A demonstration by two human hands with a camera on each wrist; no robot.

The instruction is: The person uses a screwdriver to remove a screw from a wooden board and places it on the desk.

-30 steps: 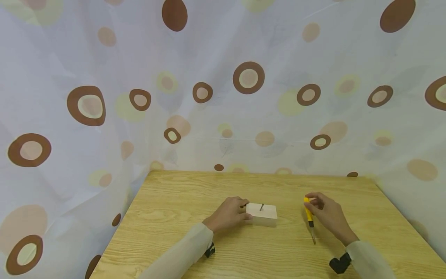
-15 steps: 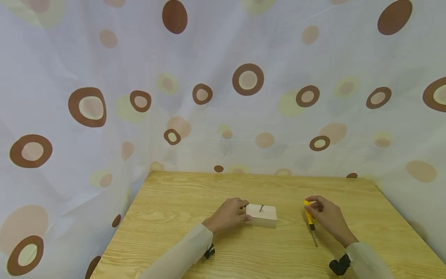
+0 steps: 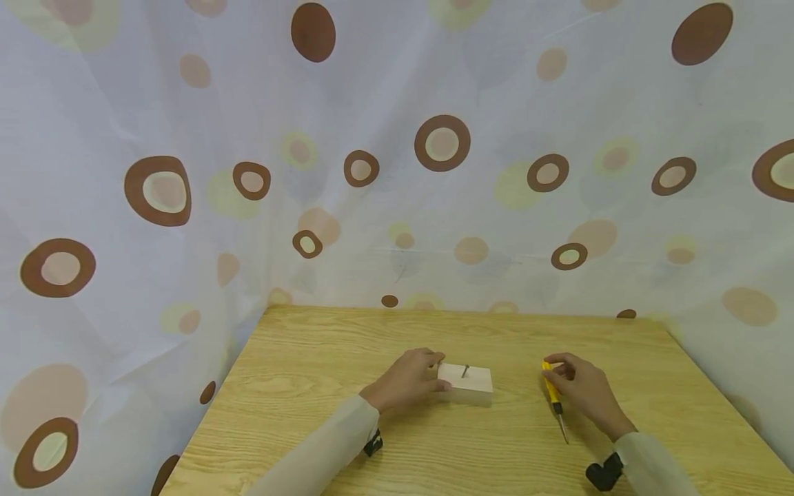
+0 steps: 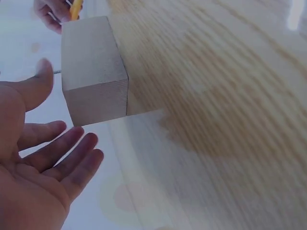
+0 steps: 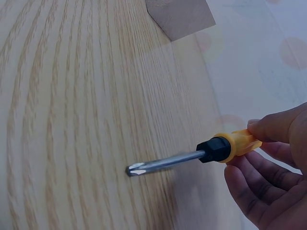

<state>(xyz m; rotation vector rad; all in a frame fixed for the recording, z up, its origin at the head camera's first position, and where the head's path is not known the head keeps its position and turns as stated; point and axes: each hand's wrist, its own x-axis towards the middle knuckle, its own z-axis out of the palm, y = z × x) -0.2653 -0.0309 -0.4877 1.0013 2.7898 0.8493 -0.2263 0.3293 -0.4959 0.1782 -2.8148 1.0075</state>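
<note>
A pale wooden block [image 3: 474, 393] lies on the table, and a screw [image 3: 465, 370] sticks up from its top face. At the block's left end is my left hand [image 3: 406, 379], thumb at the near side and fingers toward the far side. The left wrist view shows that hand [image 4: 43, 177] with loosely extended fingers, right beside the block [image 4: 91, 57]. Over to the right, my right hand [image 3: 586, 389] pinches a screwdriver [image 3: 552, 394] by its yellow handle. Its metal shaft [image 5: 168, 162] slants down toward the table, with a cross-shaped tip.
The wood-grain table [image 3: 322, 344] reaches back to a white curtain [image 3: 372, 89] printed with brown and yellow circles, which also hangs on both sides. A black wrist camera mount [image 3: 604, 472] sits at the right sleeve, another [image 3: 373, 443] at the left.
My right hand has sunk slightly nearer to me with the screwdriver, whose tip has swung a little to the right. The left hand and the block have hardly moved.
</note>
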